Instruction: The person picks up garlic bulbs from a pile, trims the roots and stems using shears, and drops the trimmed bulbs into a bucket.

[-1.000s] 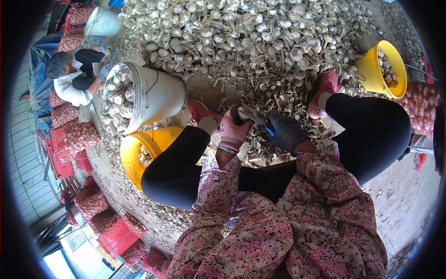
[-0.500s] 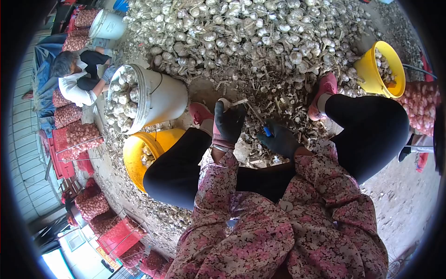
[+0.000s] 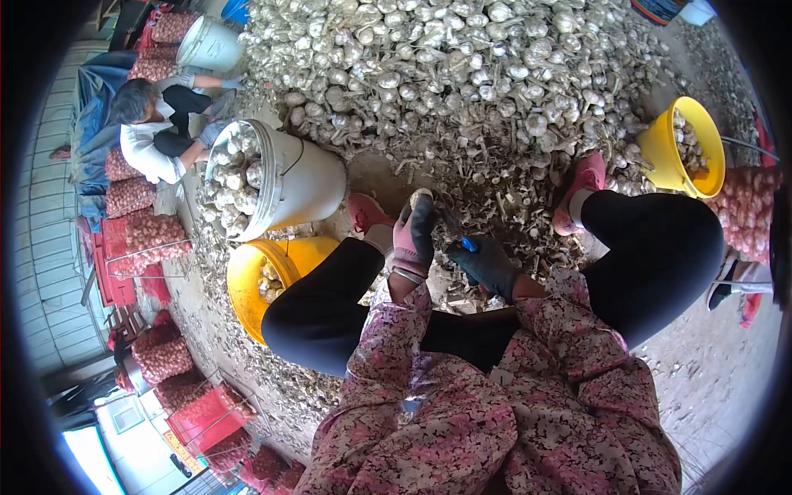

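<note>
My left hand, in a dark-palmed pink glove, is closed around a garlic bulb whose pale top shows above the fingers. Just to its right, my right hand wears a dark glove and grips a blue-handled cutting tool. The tool's narrow dark blade points up and left, toward the bulb. Most of the handle is hidden in my fist. Beneath both hands lie dry garlic trimmings, and a large heap of garlic bulbs rises beyond them.
Left of my legs stand a white bucket full of garlic and a yellow bucket. Another yellow bucket is at the right. A co-worker crouches at the left, near red net sacks. My pink shoes flank the trimmings.
My left hand has turned more upright, and the pale stem seen at the bulb no longer shows. My right hand has shifted slightly left. The whole view has moved, and the co-worker's arm now reaches toward the heap.
</note>
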`<action>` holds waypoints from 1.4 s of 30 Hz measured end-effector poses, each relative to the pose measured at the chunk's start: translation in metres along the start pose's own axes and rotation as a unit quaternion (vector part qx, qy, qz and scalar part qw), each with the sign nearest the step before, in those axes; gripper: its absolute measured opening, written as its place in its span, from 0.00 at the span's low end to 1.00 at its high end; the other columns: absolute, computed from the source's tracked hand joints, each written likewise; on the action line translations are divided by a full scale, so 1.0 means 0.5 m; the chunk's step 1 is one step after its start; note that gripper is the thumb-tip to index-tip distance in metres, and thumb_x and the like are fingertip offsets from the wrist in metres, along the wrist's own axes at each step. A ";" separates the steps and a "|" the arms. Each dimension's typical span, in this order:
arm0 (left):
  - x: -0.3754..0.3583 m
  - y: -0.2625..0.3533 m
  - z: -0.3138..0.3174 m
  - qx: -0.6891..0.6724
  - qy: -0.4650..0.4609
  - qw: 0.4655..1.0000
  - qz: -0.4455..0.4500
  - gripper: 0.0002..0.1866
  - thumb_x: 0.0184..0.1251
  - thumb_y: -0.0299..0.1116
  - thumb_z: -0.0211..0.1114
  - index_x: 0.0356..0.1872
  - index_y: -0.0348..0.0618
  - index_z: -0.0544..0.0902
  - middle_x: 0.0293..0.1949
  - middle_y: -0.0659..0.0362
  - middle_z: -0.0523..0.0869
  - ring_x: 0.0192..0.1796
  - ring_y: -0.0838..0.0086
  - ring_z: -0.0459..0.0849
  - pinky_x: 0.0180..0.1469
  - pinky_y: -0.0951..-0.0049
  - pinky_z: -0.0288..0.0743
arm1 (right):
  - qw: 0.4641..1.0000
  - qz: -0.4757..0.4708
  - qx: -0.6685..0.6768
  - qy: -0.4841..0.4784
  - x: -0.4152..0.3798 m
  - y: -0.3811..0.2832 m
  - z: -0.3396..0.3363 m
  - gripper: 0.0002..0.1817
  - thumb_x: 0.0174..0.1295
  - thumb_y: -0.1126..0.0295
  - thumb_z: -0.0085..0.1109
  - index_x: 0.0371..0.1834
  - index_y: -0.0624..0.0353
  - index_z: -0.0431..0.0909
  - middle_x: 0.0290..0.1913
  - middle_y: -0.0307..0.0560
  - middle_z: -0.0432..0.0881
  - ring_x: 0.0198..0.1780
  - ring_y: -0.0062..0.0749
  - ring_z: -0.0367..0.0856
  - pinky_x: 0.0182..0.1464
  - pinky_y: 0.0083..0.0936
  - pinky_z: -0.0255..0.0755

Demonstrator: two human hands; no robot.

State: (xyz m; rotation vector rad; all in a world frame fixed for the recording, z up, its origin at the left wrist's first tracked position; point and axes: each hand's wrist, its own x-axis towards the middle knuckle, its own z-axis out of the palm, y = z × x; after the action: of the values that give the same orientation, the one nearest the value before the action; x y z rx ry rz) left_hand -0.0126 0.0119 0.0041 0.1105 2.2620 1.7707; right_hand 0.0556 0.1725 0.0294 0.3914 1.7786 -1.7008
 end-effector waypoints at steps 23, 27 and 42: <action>0.014 -0.093 0.000 -0.763 -0.235 0.594 -0.100 0.21 0.68 0.54 0.51 0.46 0.46 0.77 0.53 0.56 0.77 0.57 0.65 0.71 0.65 0.67 0.59 | 0.985 -0.104 0.016 0.137 0.077 0.073 -0.028 0.12 0.62 0.59 0.58 0.39 0.55 0.77 0.22 0.44 0.78 0.22 0.38 0.78 0.27 0.31 0.73; 0.048 -0.079 -0.096 -0.660 -0.055 0.747 -0.052 0.14 0.69 0.44 0.49 0.43 0.47 0.76 0.48 0.56 0.77 0.54 0.66 0.71 0.61 0.67 0.63 | 0.965 0.029 0.250 0.071 0.049 0.007 -0.035 0.09 0.63 0.59 0.57 0.31 0.50 0.75 0.18 0.36 0.74 0.16 0.23 0.73 0.19 0.23 0.67; 0.324 -0.161 -0.320 -0.429 -0.078 0.892 0.119 0.14 0.58 0.37 0.63 0.44 0.46 0.79 0.48 0.62 0.81 0.52 0.62 0.77 0.57 0.63 0.71 | 0.878 0.204 0.430 -0.054 0.057 -0.026 -0.049 0.31 0.59 0.41 0.56 0.54 0.56 0.71 0.37 0.42 0.78 0.34 0.31 0.78 0.41 0.34 0.75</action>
State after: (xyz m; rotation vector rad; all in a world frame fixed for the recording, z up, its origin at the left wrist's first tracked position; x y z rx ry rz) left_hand -0.2005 -0.1232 -0.0644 0.3424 1.2216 2.6013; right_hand 0.0203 0.1886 0.0204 0.9446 0.6831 -2.0410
